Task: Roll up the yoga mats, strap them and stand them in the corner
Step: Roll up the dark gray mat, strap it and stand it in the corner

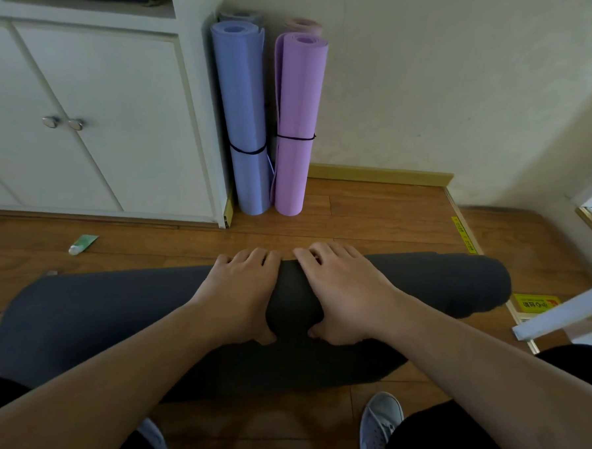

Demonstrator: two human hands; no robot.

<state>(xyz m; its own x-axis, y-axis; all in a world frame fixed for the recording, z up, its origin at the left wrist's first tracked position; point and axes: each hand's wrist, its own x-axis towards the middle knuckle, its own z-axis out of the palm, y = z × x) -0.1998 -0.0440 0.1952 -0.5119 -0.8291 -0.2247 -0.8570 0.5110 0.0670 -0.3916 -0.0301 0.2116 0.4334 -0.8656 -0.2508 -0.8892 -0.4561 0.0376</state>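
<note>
A dark grey yoga mat [103,310], rolled into a thick roll, lies crosswise on the wooden floor in front of me. My left hand [238,292] and my right hand [346,290] lie side by side on its middle, fingers curled over the far side and thumbs hooked under the near side. In the corner a blue rolled mat [244,117] and a purple rolled mat [297,121] stand upright, each with a thin black strap round it. Behind them the tops of two more rolled mats show.
A white cabinet [103,107] with two knobbed doors stands left of the corner. A green tube [83,244] lies on the floor near it. My grey shoe [380,426] is below the roll. A white bar [566,309] and yellow floor stickers sit at right.
</note>
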